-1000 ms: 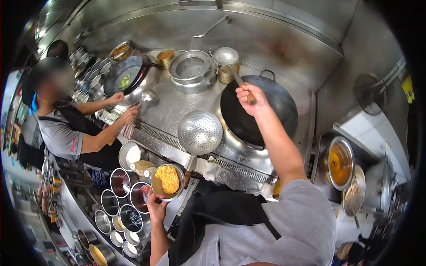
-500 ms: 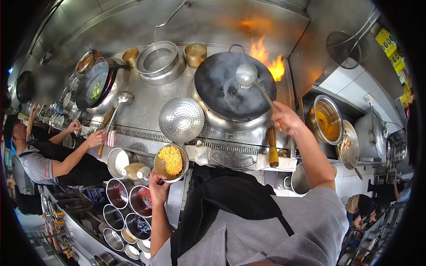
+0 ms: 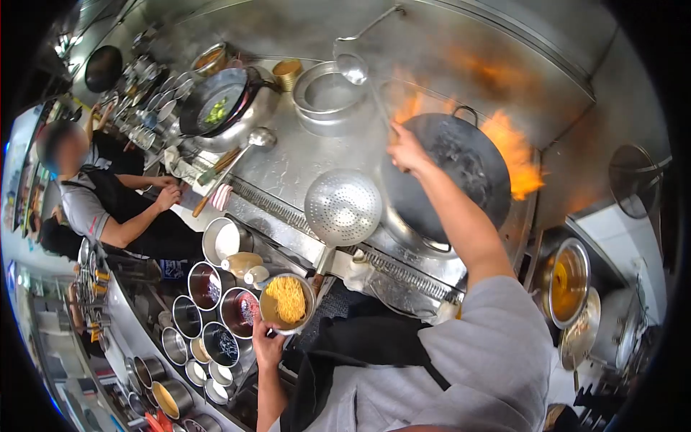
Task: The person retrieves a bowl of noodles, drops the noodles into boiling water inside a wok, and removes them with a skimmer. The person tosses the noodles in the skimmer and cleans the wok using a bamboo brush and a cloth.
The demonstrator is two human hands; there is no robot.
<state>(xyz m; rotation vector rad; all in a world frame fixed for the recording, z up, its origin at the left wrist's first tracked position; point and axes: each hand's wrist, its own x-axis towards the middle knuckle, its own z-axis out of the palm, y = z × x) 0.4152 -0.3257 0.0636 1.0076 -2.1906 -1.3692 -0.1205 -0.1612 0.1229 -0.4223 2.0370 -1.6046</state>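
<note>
My left hand [image 3: 268,344] grips the rim of a metal bowl [image 3: 309,322] that holds yellow noodles [image 3: 286,299]. It hangs in front of the stove, beside the sauce pots. My right hand [image 3: 408,149] is closed round the handle of a ladle [image 3: 352,68], reaching across the left side of a wok. The ladle's bowl is up near the water spout [image 3: 374,23], over the back of the stove. Below my right arm the dark wok [image 3: 461,162] sits on the burner, smoking, with tall flames [image 3: 512,155] at its back right. A perforated strainer [image 3: 343,207] lies left of the wok.
A round steel pot [image 3: 327,93] stands behind the strainer. Several sauce pots [image 3: 188,317] crowd the lower left. Left, a co-worker [image 3: 122,194] stands by a second wok [image 3: 216,108] with green vegetables. A bowl of orange liquid [image 3: 568,284] is at the right.
My right hand has moved the ladle left and back, out of the wok to the spout. The flames are bigger. My view has turned, and the noodle bowl is still in my left hand.
</note>
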